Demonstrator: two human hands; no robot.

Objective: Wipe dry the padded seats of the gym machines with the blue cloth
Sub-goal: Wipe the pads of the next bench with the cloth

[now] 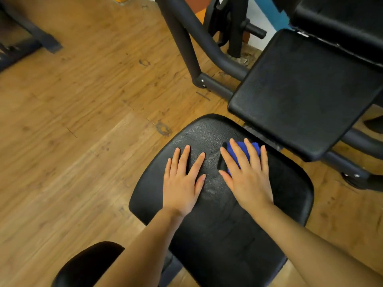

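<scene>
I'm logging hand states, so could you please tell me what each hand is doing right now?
Left hand: open, flat on the seat, holding nothing.
Right hand: open, fingers straight, pressing the cloth onto the seat.

- A wooden plank floor [83, 112] with dark scuff rings.
- A black tubular machine frame [186, 38] standing on the floor at the top middle.
- A short black peg [256, 31] sticking out from the frame.
- A blue strip of wall [269, 15] behind it.
- A dark metal base [31, 36] at the top left.
</scene>
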